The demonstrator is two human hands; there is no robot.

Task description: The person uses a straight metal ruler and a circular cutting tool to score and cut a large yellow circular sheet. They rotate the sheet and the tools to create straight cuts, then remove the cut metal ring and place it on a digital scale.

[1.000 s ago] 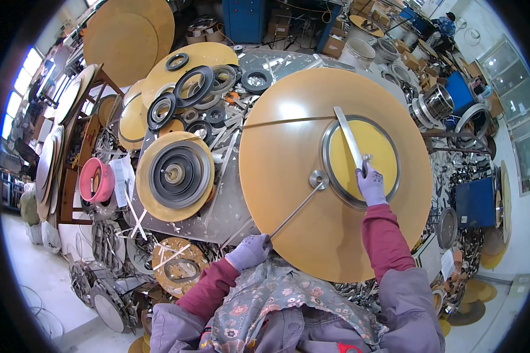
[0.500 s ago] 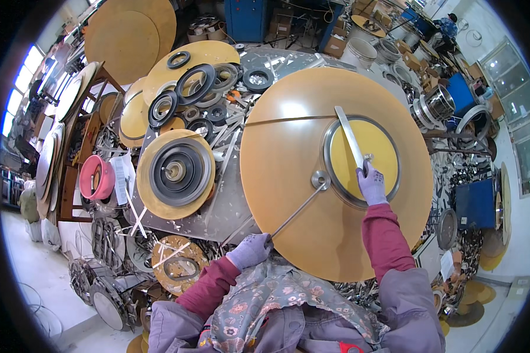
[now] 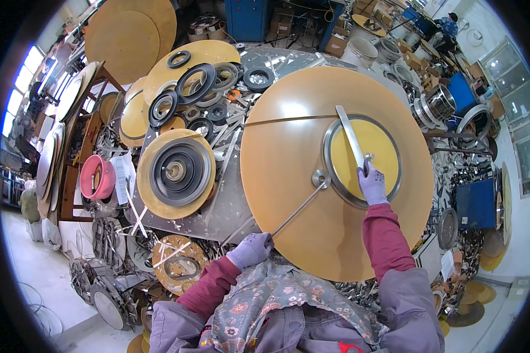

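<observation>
A large orange-tan disc (image 3: 288, 147) fills the space before me, with a smaller yellow disc (image 3: 380, 143) set in a dark ring (image 3: 401, 165) on its right half. My left hand (image 3: 251, 250), in a grey-purple work glove, is closed around the near end of a thin metal rod (image 3: 295, 216). At the rod's far end a small round metal roller (image 3: 320, 177) lies beside the ring. My gloved right hand (image 3: 372, 183) grips a flat metal bar (image 3: 350, 134), which slants away across the yellow disc. A small metal knob (image 3: 369, 157) shows just beyond the right fingers.
Left of the large disc, a grey table (image 3: 229, 203) carries a tan disc with stacked dark rings (image 3: 176, 170), several loose rings and scrap strips. A pink basin (image 3: 98, 178) stands farther left. Metal scraps (image 3: 462, 162) crowd the right side. A person (image 3: 447, 26) is at far right.
The yellow disc and its dark ring sit very slightly farther right. Both hands, the rod and the bar look almost unmoved.
</observation>
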